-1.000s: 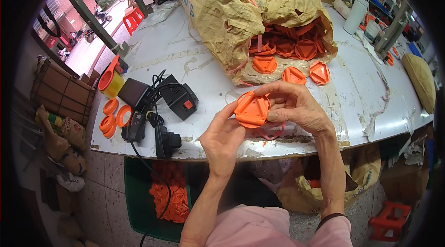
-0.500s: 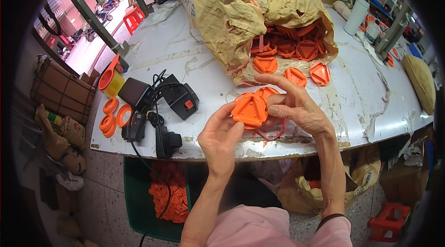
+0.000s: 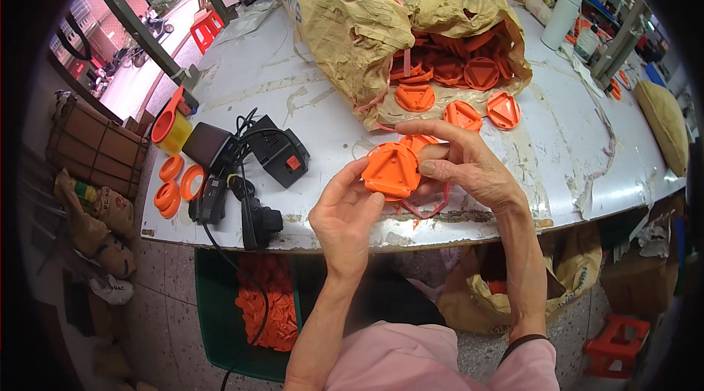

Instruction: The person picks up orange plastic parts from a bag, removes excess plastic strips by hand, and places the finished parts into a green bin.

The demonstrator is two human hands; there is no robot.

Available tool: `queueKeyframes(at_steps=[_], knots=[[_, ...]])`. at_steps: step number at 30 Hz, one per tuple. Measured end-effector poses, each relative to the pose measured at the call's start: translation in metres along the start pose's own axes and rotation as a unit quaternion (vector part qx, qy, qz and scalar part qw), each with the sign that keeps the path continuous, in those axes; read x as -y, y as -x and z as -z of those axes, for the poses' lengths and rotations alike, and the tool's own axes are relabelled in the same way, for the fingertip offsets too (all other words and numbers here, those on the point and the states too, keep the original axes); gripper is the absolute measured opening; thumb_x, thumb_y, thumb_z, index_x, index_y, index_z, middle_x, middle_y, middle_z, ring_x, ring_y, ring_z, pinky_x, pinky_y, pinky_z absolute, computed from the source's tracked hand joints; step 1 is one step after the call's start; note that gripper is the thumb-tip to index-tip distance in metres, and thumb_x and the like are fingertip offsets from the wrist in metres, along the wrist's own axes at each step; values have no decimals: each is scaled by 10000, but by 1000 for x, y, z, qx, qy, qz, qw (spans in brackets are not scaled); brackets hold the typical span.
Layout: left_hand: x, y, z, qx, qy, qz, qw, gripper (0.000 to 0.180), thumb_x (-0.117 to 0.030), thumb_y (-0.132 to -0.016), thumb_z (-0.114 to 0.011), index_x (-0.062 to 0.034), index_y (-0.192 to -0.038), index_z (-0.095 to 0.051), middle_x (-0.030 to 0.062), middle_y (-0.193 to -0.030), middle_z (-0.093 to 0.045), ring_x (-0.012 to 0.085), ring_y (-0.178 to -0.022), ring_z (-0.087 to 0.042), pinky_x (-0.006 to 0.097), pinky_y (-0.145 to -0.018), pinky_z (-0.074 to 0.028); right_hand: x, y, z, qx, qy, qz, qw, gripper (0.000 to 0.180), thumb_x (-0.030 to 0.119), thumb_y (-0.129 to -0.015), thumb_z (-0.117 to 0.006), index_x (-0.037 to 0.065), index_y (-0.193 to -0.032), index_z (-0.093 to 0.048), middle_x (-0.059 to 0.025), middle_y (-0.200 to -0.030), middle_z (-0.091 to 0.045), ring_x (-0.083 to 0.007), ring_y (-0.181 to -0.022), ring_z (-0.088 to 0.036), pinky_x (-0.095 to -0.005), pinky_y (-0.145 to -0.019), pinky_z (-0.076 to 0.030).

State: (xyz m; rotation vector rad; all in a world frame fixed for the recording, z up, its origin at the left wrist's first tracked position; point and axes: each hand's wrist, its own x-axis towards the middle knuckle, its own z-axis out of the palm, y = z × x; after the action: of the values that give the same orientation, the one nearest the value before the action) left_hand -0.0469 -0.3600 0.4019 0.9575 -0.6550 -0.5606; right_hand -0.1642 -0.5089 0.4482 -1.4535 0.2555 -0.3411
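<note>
Above the table's front edge I hold an orange round plastic part (image 3: pixel 391 171) with a raised triangle on its face. My left hand (image 3: pixel 342 216) pinches its left and lower rim between thumb and fingers. At its right rim the thumb and a bent finger of my right hand (image 3: pixel 475 174) grip it, while the index finger reaches out above. Another orange disc (image 3: pixel 418 141) lies just behind, partly covered. Similar discs (image 3: pixel 503 110) rest on the table near the mouth of a yellow woven sack (image 3: pixel 345 31), which is full of orange parts.
On the left of the white table (image 3: pixel 293 101) are a black charger (image 3: pixel 273 152) with cables, orange rings (image 3: pixel 193 182) and a yellow-orange cup (image 3: pixel 171 130). A green bin (image 3: pixel 213 318) with orange pieces stands below, and another open sack (image 3: pixel 469 296) sits below right.
The view has shifted slightly, so things on the table appear a little further left. Both hands keep their grip on the orange disc, whose face now tips slightly differently.
</note>
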Motion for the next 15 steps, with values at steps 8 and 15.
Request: queueKeyframes(at_steps=[8,15], knots=[[4,0,1,-7,31,-5,999,475,107,-789,-613,85,-1242,-474,163,-1168,-566,198,-1039,-580,301,-890,-497,6,2,-5,-19,-5,-34,999,551,87,-815,-650,-11,-1318,-448,31,-746,-532,-45,-680,-513,-217,-650,-502],[3,0,3,-6,41,3,999,469,111,-787,-609,81,-1236,-475,156,-1156,-569,188,-1035,-578,290,-899,-484,6,2,-5,-12,11,-45,999,601,0,-746,-650,-14,-1314,-455,1,-758,-600,-58,-647,-536,-191,-612,-426]])
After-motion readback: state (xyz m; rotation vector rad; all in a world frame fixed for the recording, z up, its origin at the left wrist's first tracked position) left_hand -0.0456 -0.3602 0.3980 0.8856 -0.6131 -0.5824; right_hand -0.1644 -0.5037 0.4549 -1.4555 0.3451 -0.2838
